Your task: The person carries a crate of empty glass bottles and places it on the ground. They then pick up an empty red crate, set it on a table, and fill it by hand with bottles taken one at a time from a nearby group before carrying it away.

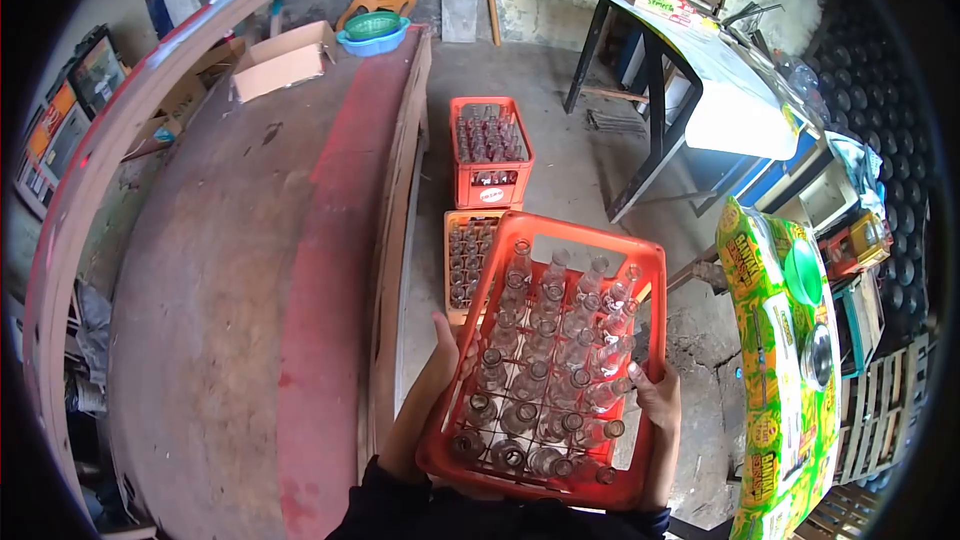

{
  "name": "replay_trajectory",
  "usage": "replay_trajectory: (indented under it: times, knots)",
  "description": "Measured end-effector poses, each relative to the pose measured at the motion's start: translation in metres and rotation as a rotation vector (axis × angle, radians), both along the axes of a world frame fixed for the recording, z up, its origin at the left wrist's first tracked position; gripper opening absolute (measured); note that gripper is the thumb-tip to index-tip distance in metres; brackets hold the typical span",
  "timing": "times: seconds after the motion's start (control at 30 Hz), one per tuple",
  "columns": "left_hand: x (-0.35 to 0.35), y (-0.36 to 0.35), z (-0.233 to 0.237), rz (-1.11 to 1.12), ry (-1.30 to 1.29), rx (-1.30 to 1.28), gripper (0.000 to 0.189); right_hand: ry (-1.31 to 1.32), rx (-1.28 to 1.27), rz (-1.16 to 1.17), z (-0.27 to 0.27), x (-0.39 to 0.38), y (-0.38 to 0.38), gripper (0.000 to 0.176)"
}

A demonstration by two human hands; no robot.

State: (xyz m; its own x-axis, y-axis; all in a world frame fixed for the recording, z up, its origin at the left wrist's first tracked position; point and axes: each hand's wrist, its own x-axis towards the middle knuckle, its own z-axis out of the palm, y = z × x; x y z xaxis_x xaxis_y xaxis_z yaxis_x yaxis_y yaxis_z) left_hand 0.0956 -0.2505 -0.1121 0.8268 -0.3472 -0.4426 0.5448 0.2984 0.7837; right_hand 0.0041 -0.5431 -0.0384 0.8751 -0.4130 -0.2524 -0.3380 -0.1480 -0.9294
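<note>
A red plastic bottle crate (655,325) filled with clear glass bottles (540,325) is held up in front of my body, tilted a little. My left hand (450,355) supports its left side, thumb pointing up and the other fingers partly hidden by the crate wall. On the right side, my right hand (658,395) grips the rim with the thumb on top. Just beyond are an orange-yellow crate (452,270) of bottles, partly covered by the held crate, and another red crate (492,185) with bottles.
A long wooden table (230,270) with a red strip runs along the left, carrying a cardboard box (283,62) and basins (375,38). To the right stand a white-topped table (745,105) and large green-yellow packages (760,340). Dark stacked bottles (890,120) line the right wall.
</note>
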Motion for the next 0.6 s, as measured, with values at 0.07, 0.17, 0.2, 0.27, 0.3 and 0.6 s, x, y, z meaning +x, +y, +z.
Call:
replay_trajectory:
  times: [0.07, 0.17, 0.2, 0.27, 0.3, 0.6]
  knots:
    - [0.048, -0.007, -0.026, -0.018, 0.017, 0.019, 0.078, 0.024, -0.05, 0.007, -0.026, 0.039, -0.007, 0.038]
    - [0.115, -0.009, -0.054, -0.026, 0.023, 0.072, 0.077, 0.068, -0.145, -0.011, -0.075, 0.108, -0.018, 0.036]
    - [0.133, -0.008, -0.061, -0.028, 0.01, 0.097, 0.077, 0.087, -0.185, -0.087, -0.102, 0.125, -0.019, 0.035]
    - [0.163, -0.002, -0.073, -0.038, -0.058, 0.168, 0.069, 0.143, 0.021, -0.147, -0.127, 0.164, -0.012, 0.035]
    - [0.178, 0.001, -0.083, -0.038, -0.05, 0.209, 0.068, 0.147, 0.038, -0.134, -0.144, 0.184, -0.01, 0.03]
    - [0.296, 0.023, -0.184, 0.154, 0.228, 0.253, 0.059, 0.101, -0.095, 0.056, -0.273, 0.36, -0.002, 0.035]
